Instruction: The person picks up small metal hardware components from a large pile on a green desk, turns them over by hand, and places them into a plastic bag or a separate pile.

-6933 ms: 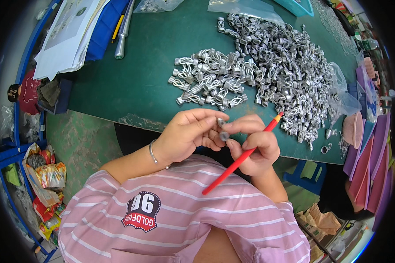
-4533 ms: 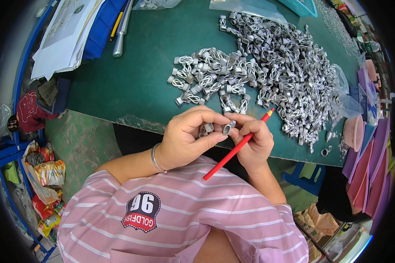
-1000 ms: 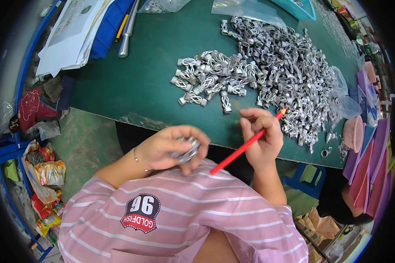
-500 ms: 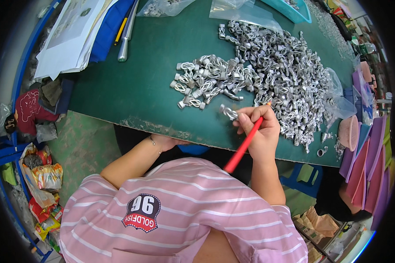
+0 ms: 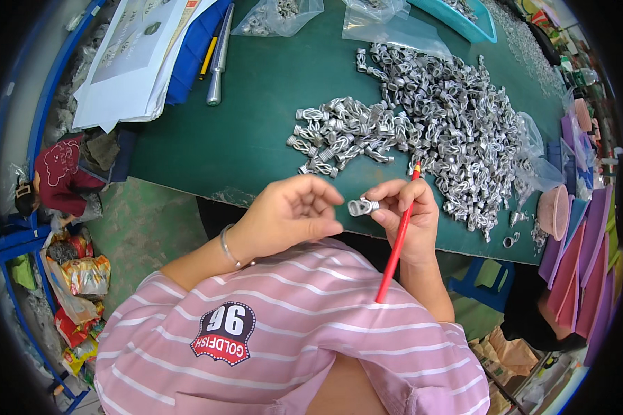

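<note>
My right hand [image 5: 417,223] pinches a small silver metal fitting [image 5: 362,207] with an open loop and a ringed collar between thumb and forefinger. The same hand also holds a long red stick [image 5: 395,256], its yellow-banded tip pointing up and its thicker end down by the shirt. My left hand [image 5: 289,216] is just left of the fitting, apart from it, fingers loosely bent and spread from the thumb with nothing in them. Beyond both hands lies a smaller heap of bright looped fittings [image 5: 346,131], touching a much larger, darker heap [image 5: 450,124] to its right.
The green tabletop [image 5: 249,124] carries papers [image 5: 128,59], a blue tray [image 5: 190,59], a yellow pencil [image 5: 208,57] and a metal-handled tool [image 5: 219,59] at left. Clear bags [image 5: 278,19] and a turquoise basket [image 5: 490,31] lie at the back. A pink basket [image 5: 553,212] stands right.
My left hand has come up from below the table edge to beside the fitting. My right hand has drawn the fitting toward me, and the red stick has turned more upright.
</note>
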Action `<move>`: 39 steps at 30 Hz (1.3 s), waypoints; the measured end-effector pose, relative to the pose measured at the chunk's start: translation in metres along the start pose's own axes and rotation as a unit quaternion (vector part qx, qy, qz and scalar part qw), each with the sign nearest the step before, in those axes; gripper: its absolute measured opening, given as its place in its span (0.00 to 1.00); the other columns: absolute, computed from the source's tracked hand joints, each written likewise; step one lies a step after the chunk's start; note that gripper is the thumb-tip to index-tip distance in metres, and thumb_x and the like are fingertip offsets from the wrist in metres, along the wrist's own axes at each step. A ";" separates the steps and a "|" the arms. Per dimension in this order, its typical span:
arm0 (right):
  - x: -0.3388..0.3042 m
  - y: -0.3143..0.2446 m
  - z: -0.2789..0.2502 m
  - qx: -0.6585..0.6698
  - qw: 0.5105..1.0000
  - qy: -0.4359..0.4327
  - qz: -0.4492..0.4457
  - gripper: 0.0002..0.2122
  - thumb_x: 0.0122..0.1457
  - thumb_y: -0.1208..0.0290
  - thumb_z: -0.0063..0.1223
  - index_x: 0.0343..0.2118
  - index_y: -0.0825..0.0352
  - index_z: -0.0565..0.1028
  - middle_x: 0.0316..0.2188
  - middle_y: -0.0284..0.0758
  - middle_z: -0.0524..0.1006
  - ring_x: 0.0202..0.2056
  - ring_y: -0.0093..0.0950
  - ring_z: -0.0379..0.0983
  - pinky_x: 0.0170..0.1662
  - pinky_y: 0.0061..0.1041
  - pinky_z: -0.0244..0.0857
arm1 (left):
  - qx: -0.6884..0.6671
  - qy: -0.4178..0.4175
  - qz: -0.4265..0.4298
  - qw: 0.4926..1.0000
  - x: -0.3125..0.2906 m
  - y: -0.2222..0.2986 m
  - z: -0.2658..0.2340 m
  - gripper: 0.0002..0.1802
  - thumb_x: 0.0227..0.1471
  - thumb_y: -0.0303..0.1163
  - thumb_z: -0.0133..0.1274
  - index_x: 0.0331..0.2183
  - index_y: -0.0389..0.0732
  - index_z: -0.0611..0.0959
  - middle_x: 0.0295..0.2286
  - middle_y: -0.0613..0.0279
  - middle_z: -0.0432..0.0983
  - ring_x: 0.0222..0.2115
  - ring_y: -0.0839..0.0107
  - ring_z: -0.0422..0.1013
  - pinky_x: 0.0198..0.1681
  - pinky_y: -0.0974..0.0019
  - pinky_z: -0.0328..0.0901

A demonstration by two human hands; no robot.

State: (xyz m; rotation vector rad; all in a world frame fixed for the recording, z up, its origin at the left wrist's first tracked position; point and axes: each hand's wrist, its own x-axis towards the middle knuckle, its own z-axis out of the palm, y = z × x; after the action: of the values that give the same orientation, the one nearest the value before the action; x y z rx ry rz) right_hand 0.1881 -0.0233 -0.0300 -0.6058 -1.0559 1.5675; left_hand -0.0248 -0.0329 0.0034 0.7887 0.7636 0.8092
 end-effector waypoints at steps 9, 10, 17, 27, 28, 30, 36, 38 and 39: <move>0.007 -0.018 0.028 -0.318 0.927 -0.051 -0.190 0.15 0.41 0.86 0.59 0.21 0.66 0.62 0.31 0.46 0.75 0.30 0.31 0.74 0.30 0.24 0.68 | -0.156 0.013 -0.075 0.985 0.023 -0.009 0.000 0.12 0.53 0.25 0.46 0.40 0.31 0.74 0.31 0.56 0.74 0.29 0.73 0.73 0.33 0.70 0.71; 0.007 -0.017 0.028 -0.293 0.936 -0.080 -0.178 0.14 0.42 0.86 0.59 0.21 0.66 0.62 0.30 0.46 0.75 0.30 0.32 0.74 0.30 0.24 0.68 | -0.182 -0.016 -0.078 0.980 0.024 -0.011 -0.002 0.14 0.54 0.25 0.45 0.43 0.32 0.72 0.35 0.56 0.73 0.32 0.71 0.72 0.36 0.68 0.71; 0.044 -0.001 -0.002 -0.587 0.793 0.038 -0.160 0.11 0.40 0.85 0.56 0.23 0.67 0.65 0.28 0.40 0.73 0.30 0.38 0.69 0.32 0.31 0.63 | -0.241 0.055 -0.113 0.962 0.025 -0.002 -0.009 0.06 0.54 0.31 0.45 0.33 0.39 0.71 0.22 0.67 0.63 0.19 0.79 0.60 0.19 0.78 0.54; 0.049 0.000 -0.011 -0.703 0.695 -0.013 -0.149 0.11 0.38 0.83 0.55 0.24 0.67 0.66 0.24 0.39 0.69 0.28 0.40 0.66 0.30 0.33 0.61 | -0.094 0.081 -0.071 0.990 0.024 -0.010 -0.006 0.06 0.49 0.26 0.51 0.32 0.40 0.71 0.21 0.71 0.61 0.18 0.84 0.56 0.17 0.79 0.50; 0.047 0.000 -0.009 -0.648 0.753 0.016 -0.116 0.11 0.39 0.84 0.55 0.24 0.67 0.65 0.24 0.38 0.70 0.28 0.37 0.67 0.30 0.31 0.62 | -0.075 0.081 -0.065 0.992 0.025 -0.010 -0.006 0.08 0.49 0.25 0.52 0.33 0.39 0.71 0.21 0.71 0.61 0.18 0.85 0.57 0.17 0.79 0.51; 0.041 -0.001 -0.004 -0.522 0.849 0.073 -0.048 0.11 0.41 0.86 0.54 0.24 0.67 0.64 0.24 0.37 0.70 0.27 0.32 0.68 0.30 0.26 0.63 | 0.034 0.093 -0.008 0.995 0.027 -0.011 0.000 0.11 0.47 0.22 0.53 0.35 0.38 0.71 0.23 0.70 0.63 0.20 0.86 0.59 0.20 0.81 0.55; 0.025 -0.002 0.016 0.021 0.988 0.092 0.119 0.13 0.48 0.86 0.52 0.30 0.64 0.61 0.29 0.35 0.69 0.28 0.20 0.69 0.30 0.18 0.68 | 0.135 0.081 0.055 0.986 0.028 -0.013 0.000 0.16 0.43 0.19 0.56 0.37 0.35 0.73 0.28 0.68 0.69 0.24 0.86 0.61 0.27 0.82 0.58; 0.023 -0.001 0.016 0.063 0.984 0.103 0.133 0.13 0.49 0.86 0.52 0.30 0.64 0.61 0.29 0.35 0.69 0.28 0.20 0.69 0.31 0.19 0.68 | 0.180 0.073 0.067 0.979 0.025 -0.015 -0.004 0.13 0.44 0.20 0.56 0.35 0.34 0.74 0.28 0.68 0.69 0.24 0.86 0.61 0.27 0.81 0.58; 0.023 0.000 0.016 0.052 0.988 0.096 0.114 0.11 0.50 0.85 0.51 0.30 0.64 0.62 0.30 0.36 0.70 0.28 0.21 0.70 0.31 0.19 0.68 | 0.177 0.079 0.077 0.978 0.025 -0.012 -0.002 0.10 0.44 0.20 0.56 0.33 0.34 0.75 0.27 0.69 0.68 0.24 0.85 0.61 0.27 0.80 0.57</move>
State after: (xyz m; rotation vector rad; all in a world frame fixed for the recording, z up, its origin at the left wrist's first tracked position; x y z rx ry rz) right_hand 0.1691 -0.0062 -0.0187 -0.8097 -0.7768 1.7116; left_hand -0.0108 -0.0168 -0.0144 1.1221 1.0158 0.8949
